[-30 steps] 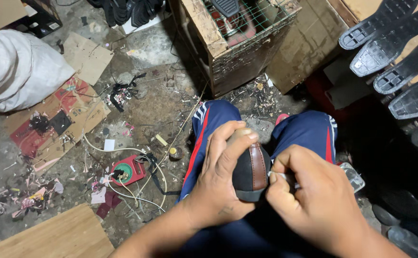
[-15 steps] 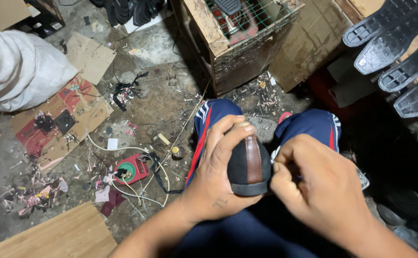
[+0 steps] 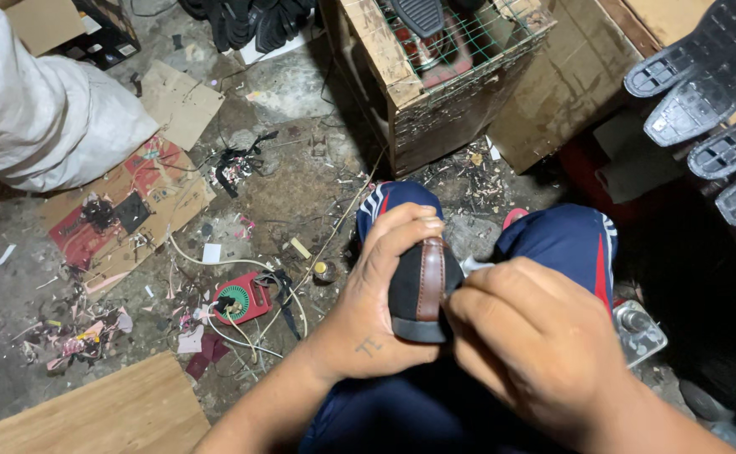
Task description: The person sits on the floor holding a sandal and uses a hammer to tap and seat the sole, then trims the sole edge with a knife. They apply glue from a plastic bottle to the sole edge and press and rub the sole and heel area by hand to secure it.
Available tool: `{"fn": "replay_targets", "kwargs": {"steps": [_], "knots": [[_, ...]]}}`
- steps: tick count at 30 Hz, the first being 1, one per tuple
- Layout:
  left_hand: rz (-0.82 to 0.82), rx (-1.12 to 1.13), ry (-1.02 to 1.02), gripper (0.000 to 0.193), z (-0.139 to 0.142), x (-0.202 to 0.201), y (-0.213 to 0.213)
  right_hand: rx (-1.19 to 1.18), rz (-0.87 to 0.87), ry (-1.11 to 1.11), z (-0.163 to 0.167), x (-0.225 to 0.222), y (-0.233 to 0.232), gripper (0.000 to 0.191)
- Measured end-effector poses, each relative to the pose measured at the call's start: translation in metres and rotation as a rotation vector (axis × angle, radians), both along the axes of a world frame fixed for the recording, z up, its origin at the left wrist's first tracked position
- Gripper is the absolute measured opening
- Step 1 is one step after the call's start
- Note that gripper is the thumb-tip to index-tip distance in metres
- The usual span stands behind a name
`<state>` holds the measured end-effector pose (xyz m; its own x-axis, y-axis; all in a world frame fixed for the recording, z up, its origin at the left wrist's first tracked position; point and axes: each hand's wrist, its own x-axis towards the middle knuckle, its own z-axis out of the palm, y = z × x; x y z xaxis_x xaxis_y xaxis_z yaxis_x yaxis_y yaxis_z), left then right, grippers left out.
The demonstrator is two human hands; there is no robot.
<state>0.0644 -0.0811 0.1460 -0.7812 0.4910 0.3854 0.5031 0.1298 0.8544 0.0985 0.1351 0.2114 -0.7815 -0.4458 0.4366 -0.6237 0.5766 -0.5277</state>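
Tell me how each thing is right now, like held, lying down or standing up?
Left hand: fingers wrapped around the shoe.
Right hand: closed, pressed against the shoe's side.
Shoe: black with a brown strip, held above the knees.
Wooden crate: standing, mesh on top.
Red reel: lying on the floor, cord loose.
Black soles: lined up in a row.
White sack: slumped on the floor.
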Motion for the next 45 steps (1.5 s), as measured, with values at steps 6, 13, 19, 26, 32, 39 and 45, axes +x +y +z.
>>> {"fn": "replay_targets", "kwargs": {"steps": [6, 13, 19, 26, 32, 39, 45], "knots": [[-0.129, 0.004, 0.004, 0.100, 0.009, -0.006, -0.003, 0.119, 0.050, -0.180, 0.016, -0.004, 0.027, 0.024], [-0.381, 0.117, -0.187, 0.098, 0.019, -0.034, -0.025, -0.294, -0.035, -0.326, 0.003, -0.001, 0.026, 0.013], [-0.448, 0.217, -0.376, 0.100, 0.018, -0.038, -0.022, -0.256, -0.026, -0.152, 0.004, -0.003, 0.010, 0.021], [-0.531, 0.605, -0.891, 0.110, -0.001, -0.044, -0.022, -0.193, 0.050, -0.123, -0.003, -0.012, -0.007, 0.020], [-0.527, 0.559, -0.841, 0.107, -0.021, -0.039, -0.019, -0.335, -0.009, -0.125, -0.030, 0.000, -0.013, 0.022], [-0.520, 0.452, -0.823, 0.106, -0.014, -0.029, -0.014, -0.280, -0.031, 0.009, -0.033, -0.003, -0.021, 0.025], [-0.486, 0.432, -0.808, 0.104, -0.012, -0.027, -0.013, -0.223, -0.031, 0.050, -0.031, -0.002, -0.020, 0.026]]}}
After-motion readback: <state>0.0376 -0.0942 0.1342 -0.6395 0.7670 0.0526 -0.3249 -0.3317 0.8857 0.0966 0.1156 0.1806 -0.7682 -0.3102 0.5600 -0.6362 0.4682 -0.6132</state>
